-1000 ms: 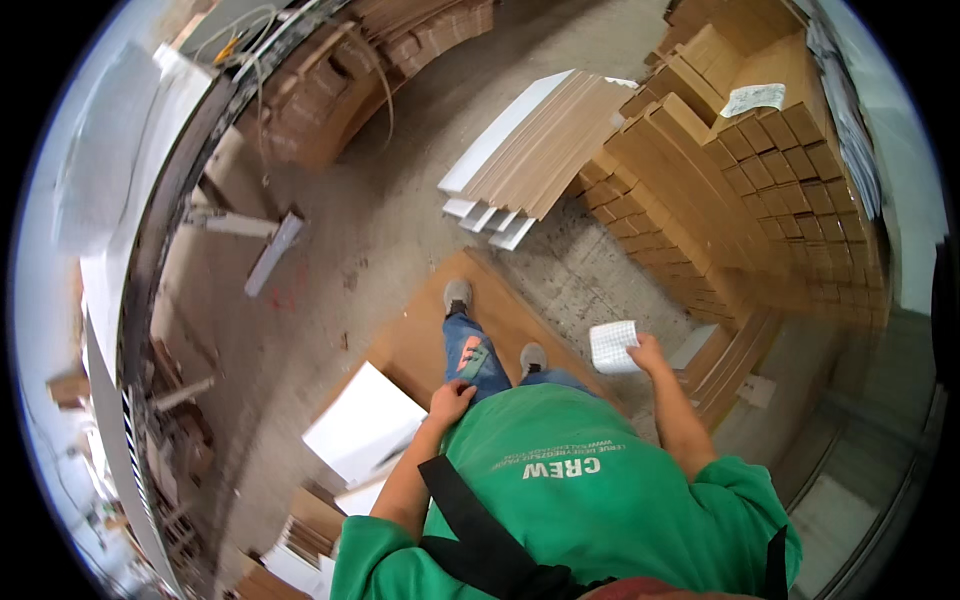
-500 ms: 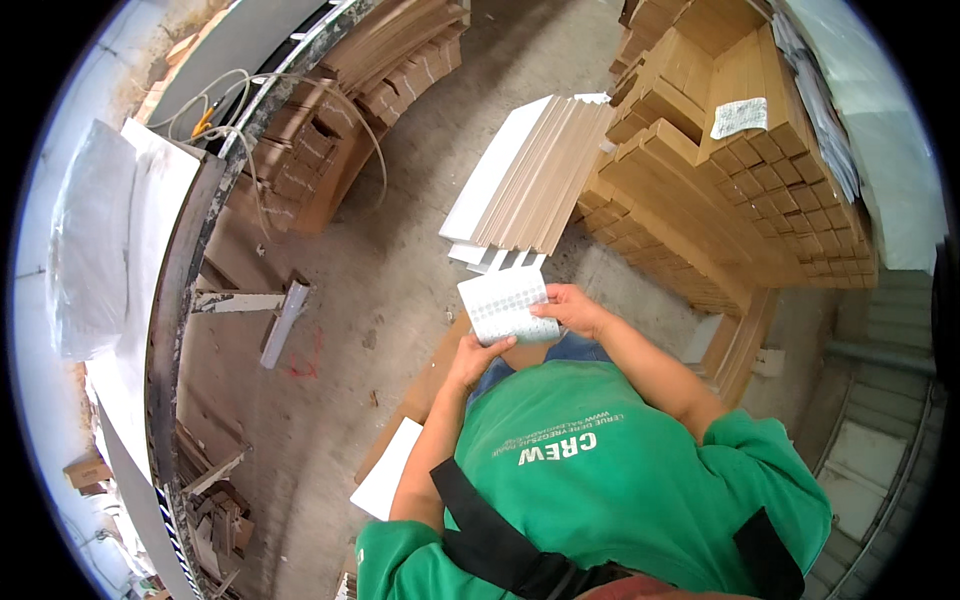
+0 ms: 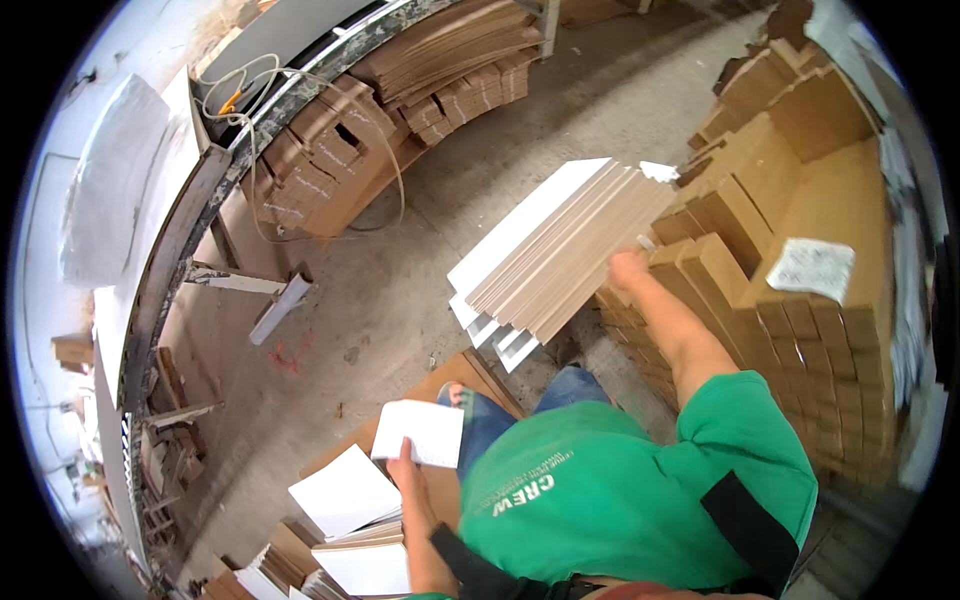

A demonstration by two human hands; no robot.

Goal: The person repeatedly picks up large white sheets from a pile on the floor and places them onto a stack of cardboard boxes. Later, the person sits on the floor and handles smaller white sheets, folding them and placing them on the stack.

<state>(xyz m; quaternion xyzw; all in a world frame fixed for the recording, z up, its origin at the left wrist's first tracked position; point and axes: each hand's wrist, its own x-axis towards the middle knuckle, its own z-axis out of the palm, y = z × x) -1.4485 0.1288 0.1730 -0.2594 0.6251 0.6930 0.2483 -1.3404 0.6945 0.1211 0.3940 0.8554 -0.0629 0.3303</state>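
The left hand [image 3: 403, 462] has its grip closed on the lower edge of a small white sheet [image 3: 420, 432], held out low in front of the body, above a brown cardboard sheet [image 3: 440, 385] lying on the concrete floor [image 3: 400, 270]. The right hand [image 3: 628, 268] reaches out at arm's length to a leaning stack of flat white-and-brown boards [image 3: 560, 245], touching its near edge; whether that grip is clenched or loose I cannot tell. Just to the right stand tall piles of folded cardboard [image 3: 790, 200], with a printed paper [image 3: 812, 270] lying on top. Loose white boards [image 3: 345, 492] lie near the left hand. More cardboard bundles [image 3: 330, 165] sit across the floor.
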